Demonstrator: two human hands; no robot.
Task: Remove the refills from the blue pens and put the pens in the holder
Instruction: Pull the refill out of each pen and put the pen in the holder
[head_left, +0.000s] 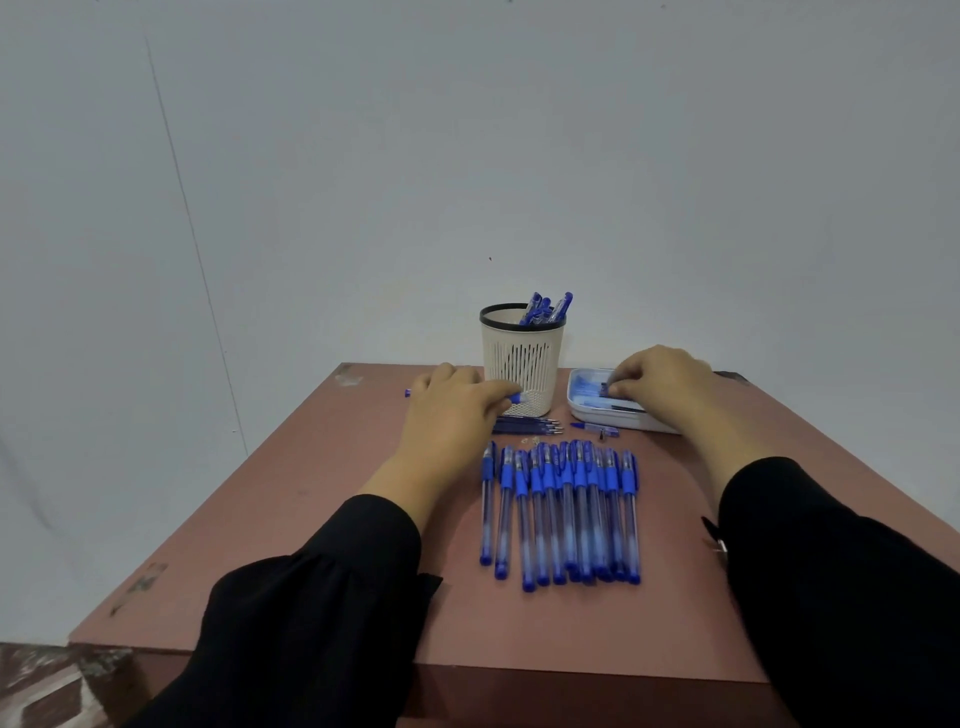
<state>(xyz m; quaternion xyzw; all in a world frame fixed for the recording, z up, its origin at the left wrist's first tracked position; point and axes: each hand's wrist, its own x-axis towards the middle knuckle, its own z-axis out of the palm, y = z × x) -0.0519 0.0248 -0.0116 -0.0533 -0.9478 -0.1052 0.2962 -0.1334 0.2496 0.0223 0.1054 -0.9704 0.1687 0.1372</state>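
Holder: cream slotted holder (522, 364) at the table's (322, 545) far edge, several blue pens inside.
Tray: white tray (584, 410) right of it, blue pieces inside.
Pens: a row of blue pens (563, 512) lies near, between both forearms.
Refills: loose refills (527, 426) near the holder's base.
Left hand: left hand (449, 410) grips one pen (515, 398).
Right hand: right hand (662, 382) pinches a small dark piece (604, 386) over the tray.

Clear glossy plastic pens (563, 514), slotted matt plastic holder (522, 364), smooth matt brown table (322, 519), black cloth sleeves (317, 613)
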